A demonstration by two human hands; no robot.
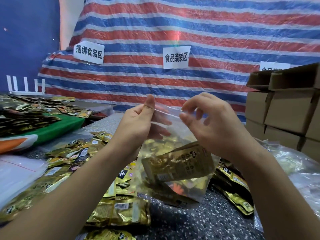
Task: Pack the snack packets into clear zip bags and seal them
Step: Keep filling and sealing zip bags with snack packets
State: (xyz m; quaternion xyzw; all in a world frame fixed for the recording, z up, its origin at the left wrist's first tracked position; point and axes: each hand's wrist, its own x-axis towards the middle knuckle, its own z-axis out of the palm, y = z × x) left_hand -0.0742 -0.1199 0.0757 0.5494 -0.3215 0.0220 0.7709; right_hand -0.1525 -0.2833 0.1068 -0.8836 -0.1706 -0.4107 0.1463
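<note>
Fingers of my left hand [138, 118] and right hand [209, 116] pinched the top edge of the zip bag [174, 163], packets [178, 165] inside, above the bench [199, 220].

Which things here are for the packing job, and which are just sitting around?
For the job:
clear zip bag
gold snack packets
left hand and right hand, pinching the bag's top

Just lying about:
cardboard boxes
striped tarp
paper signs
</note>
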